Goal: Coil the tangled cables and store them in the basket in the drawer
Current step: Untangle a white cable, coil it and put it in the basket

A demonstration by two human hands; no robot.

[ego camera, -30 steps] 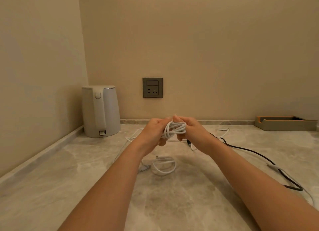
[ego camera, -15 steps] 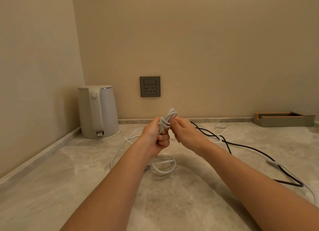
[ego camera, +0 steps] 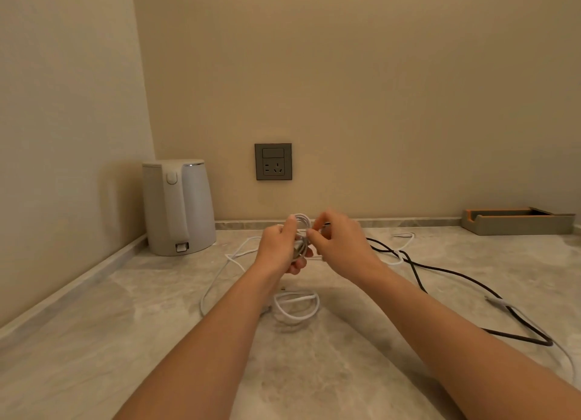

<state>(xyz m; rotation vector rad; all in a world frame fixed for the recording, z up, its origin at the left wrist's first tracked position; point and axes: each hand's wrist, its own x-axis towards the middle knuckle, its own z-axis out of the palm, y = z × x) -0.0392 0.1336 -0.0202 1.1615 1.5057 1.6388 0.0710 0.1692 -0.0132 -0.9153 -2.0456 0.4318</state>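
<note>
My left hand (ego camera: 279,247) grips a small coil of white cable (ego camera: 301,234), held upright above the counter. My right hand (ego camera: 338,240) pinches the same white cable right beside the coil. More white cable (ego camera: 295,306) lies in loose loops on the counter below my hands and trails to the left. A black cable (ego camera: 446,273) snakes across the counter to the right, crossing another white cable (ego camera: 404,247). No drawer or basket is in view.
A white electric kettle (ego camera: 177,206) stands in the back left corner. A grey wall socket (ego camera: 273,161) sits on the back wall. A shallow brown tray (ego camera: 518,221) rests at the back right. The marble counter (ego camera: 94,341) stretches toward me.
My hands have turned the white coil and now hold it a little lower; the right hand has shifted its pinch on the cable. The view has swung slightly.
</note>
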